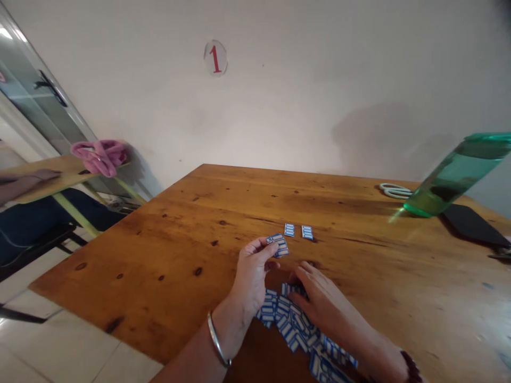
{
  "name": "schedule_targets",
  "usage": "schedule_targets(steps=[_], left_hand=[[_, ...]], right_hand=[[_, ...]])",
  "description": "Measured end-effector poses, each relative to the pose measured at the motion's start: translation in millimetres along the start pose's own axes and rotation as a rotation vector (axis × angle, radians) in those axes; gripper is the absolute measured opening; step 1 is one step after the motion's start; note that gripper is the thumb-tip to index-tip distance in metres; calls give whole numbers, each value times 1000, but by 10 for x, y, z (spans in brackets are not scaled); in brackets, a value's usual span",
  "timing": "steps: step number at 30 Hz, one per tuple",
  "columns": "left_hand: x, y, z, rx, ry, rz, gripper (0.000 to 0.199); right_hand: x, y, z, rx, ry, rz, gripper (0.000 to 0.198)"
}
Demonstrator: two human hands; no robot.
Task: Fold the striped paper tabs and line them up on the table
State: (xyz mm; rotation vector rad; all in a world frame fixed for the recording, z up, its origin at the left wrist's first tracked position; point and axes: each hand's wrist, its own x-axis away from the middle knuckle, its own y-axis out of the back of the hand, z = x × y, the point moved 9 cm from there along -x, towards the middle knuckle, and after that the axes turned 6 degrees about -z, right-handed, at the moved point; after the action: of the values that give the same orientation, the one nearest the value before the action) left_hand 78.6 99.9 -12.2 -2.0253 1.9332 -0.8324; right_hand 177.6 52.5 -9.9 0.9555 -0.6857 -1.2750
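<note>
Between thumb and fingers, my left hand point(253, 271) pinches small blue-and-white cards point(280, 246) marked with white stripes; I cannot tell how many overlap there. My right hand point(319, 292) rests palm down on a loose pile of similar cards point(289, 322), its thumb apart from its fingers and some fingertips hidden. The pile lies partly beneath both hands, near the front of the table. Just beyond my hands, a single card point(289, 230) lies flat, with another card point(307, 232) to its right.
The wooden table point(191, 229) meets a white wall. A green bottle point(455, 175) stands at the right beside a white cable point(394, 191) and a dark flat object point(475, 226). At the left, a person's arm point(27, 183) rests on another table near a pink cloth point(101, 156).
</note>
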Motion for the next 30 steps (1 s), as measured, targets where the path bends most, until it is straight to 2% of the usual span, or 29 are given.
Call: schedule_targets(steps=[13, 22, 30], left_hand=[[-12, 7, 33, -15, 5, 3, 15], [-22, 24, 39, -22, 3, -9, 17], [-29, 16, 33, -29, 6, -6, 19]], right_hand=[[7, -66, 26, 85, -17, 67, 11], [15, -47, 22, 168, -36, 63, 11], [18, -61, 36, 155, -26, 52, 11]])
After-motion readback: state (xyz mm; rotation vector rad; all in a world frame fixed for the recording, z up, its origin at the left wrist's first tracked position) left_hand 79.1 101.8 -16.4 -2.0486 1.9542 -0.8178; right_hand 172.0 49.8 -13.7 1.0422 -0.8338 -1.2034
